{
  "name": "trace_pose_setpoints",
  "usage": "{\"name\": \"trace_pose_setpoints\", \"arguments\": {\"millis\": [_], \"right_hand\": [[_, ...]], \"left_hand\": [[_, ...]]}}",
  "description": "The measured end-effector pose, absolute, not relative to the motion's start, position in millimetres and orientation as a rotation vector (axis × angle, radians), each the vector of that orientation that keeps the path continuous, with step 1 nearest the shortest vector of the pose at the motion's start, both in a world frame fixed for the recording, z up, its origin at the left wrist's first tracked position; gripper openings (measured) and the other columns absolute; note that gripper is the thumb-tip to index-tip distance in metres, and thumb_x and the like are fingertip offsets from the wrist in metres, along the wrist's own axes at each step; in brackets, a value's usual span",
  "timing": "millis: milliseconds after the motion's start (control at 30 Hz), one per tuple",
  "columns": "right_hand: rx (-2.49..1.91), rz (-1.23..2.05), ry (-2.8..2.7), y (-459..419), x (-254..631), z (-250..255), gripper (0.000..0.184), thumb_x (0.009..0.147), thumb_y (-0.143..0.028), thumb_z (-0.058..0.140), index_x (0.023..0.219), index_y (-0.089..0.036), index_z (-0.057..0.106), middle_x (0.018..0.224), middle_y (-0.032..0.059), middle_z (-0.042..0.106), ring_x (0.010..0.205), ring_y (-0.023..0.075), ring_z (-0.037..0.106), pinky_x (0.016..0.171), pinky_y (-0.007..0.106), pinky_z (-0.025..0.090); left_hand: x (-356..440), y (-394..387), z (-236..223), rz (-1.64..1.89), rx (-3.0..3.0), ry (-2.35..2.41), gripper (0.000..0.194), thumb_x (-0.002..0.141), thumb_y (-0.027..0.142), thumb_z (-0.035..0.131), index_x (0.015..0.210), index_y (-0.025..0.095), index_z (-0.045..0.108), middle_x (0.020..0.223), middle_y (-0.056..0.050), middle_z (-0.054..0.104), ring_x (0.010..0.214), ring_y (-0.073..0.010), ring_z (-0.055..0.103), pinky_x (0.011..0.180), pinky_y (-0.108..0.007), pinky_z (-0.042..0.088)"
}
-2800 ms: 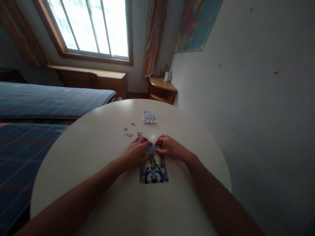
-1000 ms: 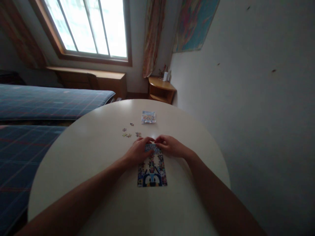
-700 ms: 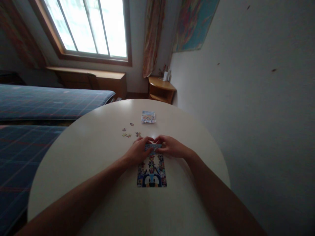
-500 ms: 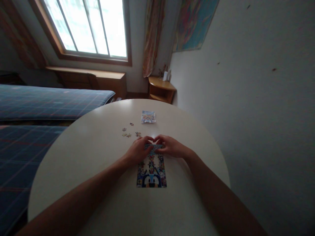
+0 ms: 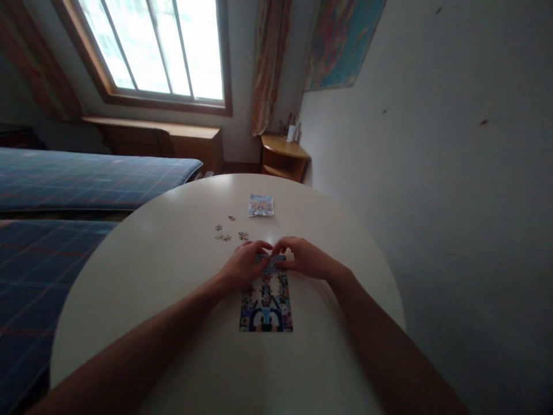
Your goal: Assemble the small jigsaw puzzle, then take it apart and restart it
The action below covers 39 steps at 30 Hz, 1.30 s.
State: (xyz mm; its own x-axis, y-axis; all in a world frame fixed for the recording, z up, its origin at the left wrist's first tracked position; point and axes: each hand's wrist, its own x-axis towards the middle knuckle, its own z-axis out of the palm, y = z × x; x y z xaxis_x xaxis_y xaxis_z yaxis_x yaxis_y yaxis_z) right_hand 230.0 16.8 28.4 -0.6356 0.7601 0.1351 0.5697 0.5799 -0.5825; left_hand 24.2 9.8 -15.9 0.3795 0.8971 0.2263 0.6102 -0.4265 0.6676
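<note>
A partly joined jigsaw puzzle (image 5: 266,319) lies flat on the round white table, with a blue cartoon dog face at its near end. Pale gaps show in its middle. At its far left corner is my left hand (image 5: 249,260), fingers curled over the far edge and thumb on the top strip. My right hand (image 5: 302,258) grips the far right part the same way, thumb and fingers bent close together. The two sets of fingertips nearly meet. Whether a single loose piece sits between them is hidden.
Several loose jigsaw pieces (image 5: 224,237) lie beyond my left hand. A small printed packet (image 5: 261,206) is farther back on the table (image 5: 173,253). Beds with blue plaid covers (image 5: 86,178) stand to the left, a wall (image 5: 432,190) to the right, and a corner shelf (image 5: 285,148) behind.
My right hand's fingers have lifted slightly and drawn a little apart from the left fingertips. My left hand has stayed nearly still at the puzzle's far edge.
</note>
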Motion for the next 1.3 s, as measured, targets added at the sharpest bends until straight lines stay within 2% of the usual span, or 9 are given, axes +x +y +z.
{"name": "trace_pose_setpoints", "arguments": {"millis": [167, 333, 500, 700, 933, 1300], "right_hand": [[-1.054, 0.732, -2.441, 17.4, 228.3, 27.1, 0.015, 0.078, -0.02, 0.073, 0.092, -0.018, 0.069, 0.088, 0.0019, 0.067, 0.08, 0.0142, 0.059, 0.073, 0.026, 0.044], [-1.025, 0.703, -2.465, 17.4, 228.9, 27.3, 0.015, 0.078, -0.019, 0.074, 0.092, -0.018, 0.069, 0.09, 0.0025, 0.066, 0.081, 0.0142, 0.059, 0.075, 0.026, 0.045], [-0.996, 0.683, -2.495, 17.6, 229.4, 26.3, 0.015, 0.079, -0.023, 0.074, 0.093, -0.019, 0.071, 0.094, 0.0038, 0.065, 0.082, 0.0145, 0.059, 0.078, 0.027, 0.046], [-0.987, 0.677, -2.512, 17.4, 228.0, 26.9, 0.012, 0.079, -0.023, 0.074, 0.091, -0.02, 0.071, 0.095, 0.0041, 0.065, 0.085, 0.0153, 0.06, 0.08, 0.028, 0.046], [-1.006, 0.622, -2.53, 17.0, 228.0, 26.4, 0.014, 0.079, -0.022, 0.074, 0.092, -0.019, 0.071, 0.096, 0.0054, 0.065, 0.088, 0.0166, 0.059, 0.083, 0.03, 0.046], [-0.993, 0.566, -2.553, 12.9, 224.9, 30.0, 0.014, 0.077, -0.019, 0.074, 0.09, -0.019, 0.069, 0.098, 0.0063, 0.066, 0.095, 0.0185, 0.059, 0.088, 0.033, 0.045]], "left_hand": [[23.7, 11.5, -14.2, 0.785, 2.234, 1.249, 0.02, 0.084, 0.025, 0.059, 0.099, 0.022, 0.072, 0.101, -0.005, 0.074, 0.105, -0.0246, 0.064, 0.095, -0.037, 0.047], [22.1, 14.0, -13.2, 0.794, 2.161, 1.118, 0.019, 0.084, 0.023, 0.06, 0.1, 0.019, 0.068, 0.097, -0.006, 0.075, 0.092, -0.0213, 0.07, 0.086, -0.033, 0.052], [21.1, 16.1, -16.7, 0.819, 2.127, 1.097, 0.02, 0.083, 0.021, 0.06, 0.101, 0.019, 0.067, 0.096, -0.006, 0.076, 0.09, -0.0208, 0.071, 0.083, -0.033, 0.053], [21.1, 13.8, -13.4, 0.8, 2.177, 1.151, 0.021, 0.082, 0.019, 0.061, 0.102, 0.019, 0.067, 0.097, -0.006, 0.076, 0.093, -0.0215, 0.07, 0.087, -0.034, 0.052], [20.7, 11.9, -13.3, 0.774, 2.28, 1.216, 0.022, 0.083, 0.022, 0.062, 0.104, 0.021, 0.068, 0.095, -0.004, 0.076, 0.101, -0.0248, 0.067, 0.097, -0.042, 0.045], [21.9, 9.0, -9.3, 0.78, 2.278, 1.211, 0.022, 0.082, 0.019, 0.063, 0.103, 0.022, 0.068, 0.098, -0.003, 0.075, 0.104, -0.0238, 0.065, 0.1, -0.042, 0.044]]}}
